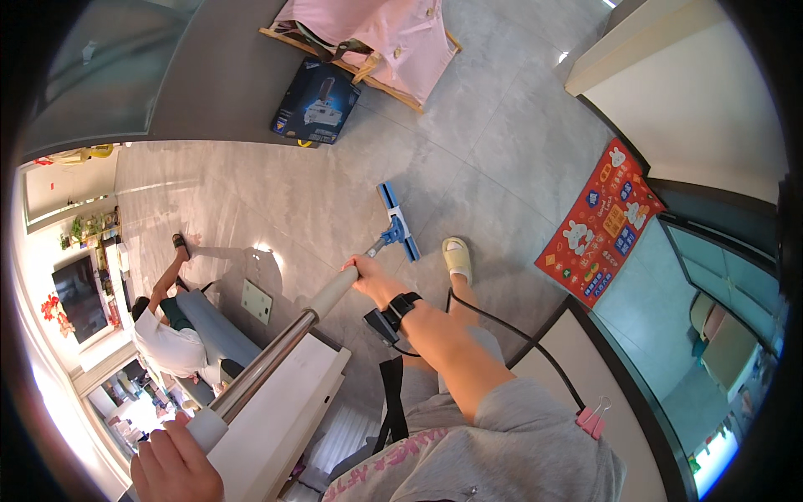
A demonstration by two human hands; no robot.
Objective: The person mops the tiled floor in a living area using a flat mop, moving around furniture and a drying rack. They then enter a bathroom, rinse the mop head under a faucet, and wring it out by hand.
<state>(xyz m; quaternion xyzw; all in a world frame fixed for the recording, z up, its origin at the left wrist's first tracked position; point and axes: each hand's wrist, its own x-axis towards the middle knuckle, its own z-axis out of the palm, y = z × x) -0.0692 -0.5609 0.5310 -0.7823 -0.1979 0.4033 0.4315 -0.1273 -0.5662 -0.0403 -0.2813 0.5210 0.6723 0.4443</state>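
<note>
A mop [270,364] with a metal pole and pale grips runs diagonally from the lower left to the middle. My left hand [175,461] is closed around its upper end at the bottom left. Further down the pole, my right hand [370,276] grips the long pale sleeve; a black strap with a small device and cable is on that wrist. The flat blue and white mop head [399,221] rests on the grey tiled floor [477,182], left of my foot in a yellow slipper [457,256].
A red patterned doormat [599,226] lies by a glass doorway at right. A pink cloth hamper [395,44] and dark box [317,100] stand ahead. A white cabinet [276,408] is beside me. At left, a person [169,339] sits on a sofa near a floor scale [256,301].
</note>
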